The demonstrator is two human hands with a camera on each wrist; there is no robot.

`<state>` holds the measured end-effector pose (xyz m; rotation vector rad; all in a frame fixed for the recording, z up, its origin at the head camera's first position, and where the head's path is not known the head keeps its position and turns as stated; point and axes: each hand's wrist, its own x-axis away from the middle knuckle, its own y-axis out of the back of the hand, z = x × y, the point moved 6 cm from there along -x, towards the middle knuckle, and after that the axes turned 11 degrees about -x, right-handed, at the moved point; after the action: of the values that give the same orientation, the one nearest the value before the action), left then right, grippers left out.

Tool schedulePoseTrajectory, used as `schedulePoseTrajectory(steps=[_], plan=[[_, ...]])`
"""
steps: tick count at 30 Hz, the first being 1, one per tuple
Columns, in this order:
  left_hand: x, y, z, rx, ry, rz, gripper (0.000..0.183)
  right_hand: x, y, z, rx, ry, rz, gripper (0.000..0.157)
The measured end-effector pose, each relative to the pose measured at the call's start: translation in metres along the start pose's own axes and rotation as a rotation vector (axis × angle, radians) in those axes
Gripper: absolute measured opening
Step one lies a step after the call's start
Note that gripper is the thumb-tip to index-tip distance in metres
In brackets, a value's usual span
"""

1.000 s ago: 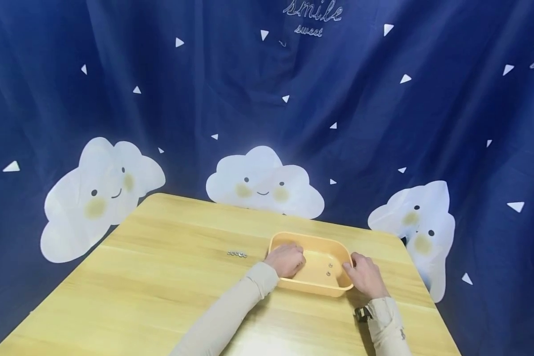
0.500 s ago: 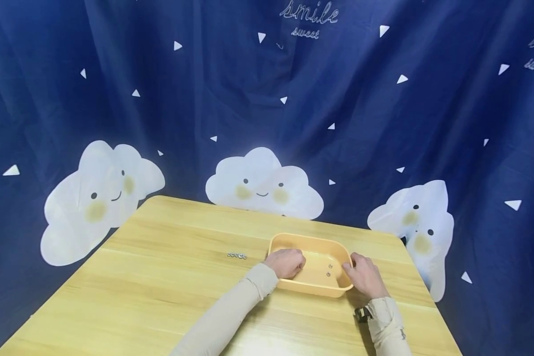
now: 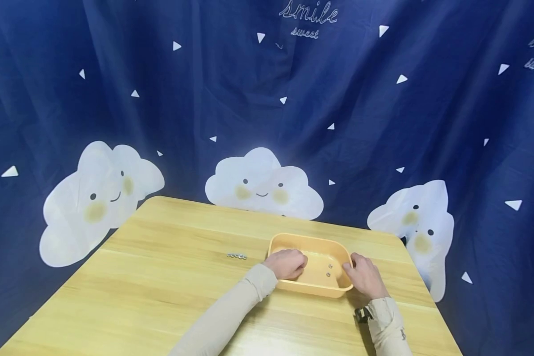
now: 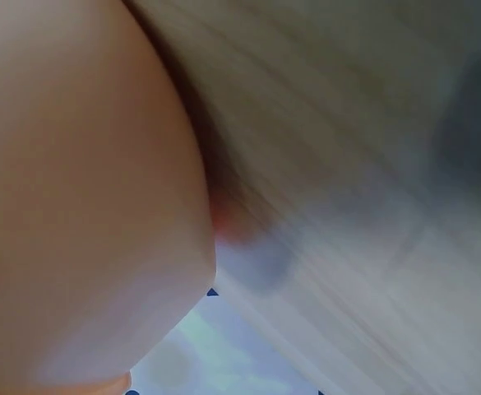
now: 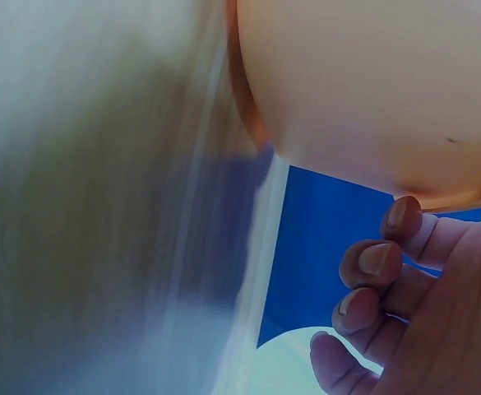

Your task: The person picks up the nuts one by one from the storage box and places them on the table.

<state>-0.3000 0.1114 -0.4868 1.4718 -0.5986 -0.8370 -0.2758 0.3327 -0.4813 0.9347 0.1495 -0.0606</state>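
Note:
A shallow yellow-orange plastic basin (image 3: 311,288) sits on the table. My left hand (image 3: 287,264) reaches over its near left side, back of the hand up and fingers bent down inside. The fingertips are hidden, so whether they pinch anything does not show. With its thumb and fingers, my right hand (image 3: 366,275) holds the rim at the right end; those fingers (image 5: 375,260) curl beside the outer wall (image 5: 363,99) in the right wrist view. Two small shiny metal pieces, nut-like (image 3: 328,274), lie on the basin floor. The left wrist view has only the wall (image 4: 92,197), no hand.
Left of the basin, several similar small metal pieces (image 3: 237,256) form a short row on the wooden table (image 3: 160,277). Behind the table hangs a dark blue curtain (image 3: 231,74) printed with clouds and triangles. A dark band (image 3: 363,315) circles the right wrist.
My left hand's fingers shift slightly inside the basin. The right hand, the basin and the metal pieces stay where they were; the head view tilts up a little.

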Motion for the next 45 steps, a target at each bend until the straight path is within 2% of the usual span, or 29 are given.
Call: schedulePoseTrajectory(steps=[3,5,11,19,27,31,37,45], plan=[[0.0,0.0,0.0,-0.017,-0.006,-0.017,0.014,0.0,0.0,0.0,-0.002,0.0,-0.001,0.017],[0.001,0.001,-0.001,-0.025,-0.021,-0.022,0.011,0.0,-0.001,0.001,-0.006,0.003,-0.004,0.017],[0.002,0.001,-0.001,-0.007,-0.048,-0.03,0.03,0.001,-0.002,0.002,-0.011,-0.002,0.0,0.018],[0.001,0.003,0.0,0.0,-0.038,-0.026,0.011,0.001,0.002,0.004,0.004,-0.008,0.002,0.017],[0.001,0.004,0.0,-0.01,-0.025,-0.022,0.012,0.001,0.004,0.006,0.098,0.047,-0.03,0.02],[0.002,0.002,0.0,-0.004,-0.012,0.014,0.016,0.003,0.005,0.007,0.149,0.055,-0.032,0.022],[0.0,0.001,0.0,0.001,0.012,0.032,0.013,0.005,0.007,0.008,0.172,0.076,-0.053,0.022],[-0.001,0.002,0.002,-0.001,0.01,0.045,0.016,0.006,0.008,0.01,0.189,0.086,-0.063,0.02]])
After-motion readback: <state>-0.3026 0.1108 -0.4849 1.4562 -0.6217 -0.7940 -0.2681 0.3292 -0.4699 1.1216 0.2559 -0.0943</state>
